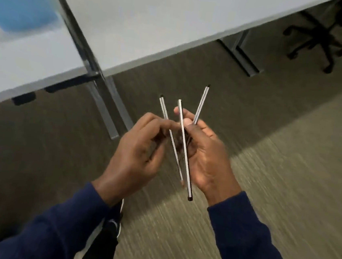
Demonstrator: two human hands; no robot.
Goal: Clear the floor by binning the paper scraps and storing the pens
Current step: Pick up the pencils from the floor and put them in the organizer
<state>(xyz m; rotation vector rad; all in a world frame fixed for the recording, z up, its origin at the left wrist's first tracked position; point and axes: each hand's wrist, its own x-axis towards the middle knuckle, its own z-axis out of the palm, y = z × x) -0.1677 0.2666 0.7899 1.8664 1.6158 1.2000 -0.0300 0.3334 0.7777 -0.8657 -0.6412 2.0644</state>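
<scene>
Below the white table (147, 27), the right hand (207, 154) clasps three pens (183, 143) while left hand (140, 147) fingers pinch one; pens gathered, storing remains, no scraps visible.

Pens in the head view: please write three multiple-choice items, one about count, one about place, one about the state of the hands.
1. How many pens show?
A two
B three
C five

2. Where are the pens?
A on the table
B on the floor
C in the hands, above the floor

3. How is the right hand?
A shut on pens
B open and flat
C out of view

Key: 1 B, three thin sticks fan out; 2 C, the left hand and the right hand hold them over the carpet; 3 A, the thumb presses a pen.
</scene>
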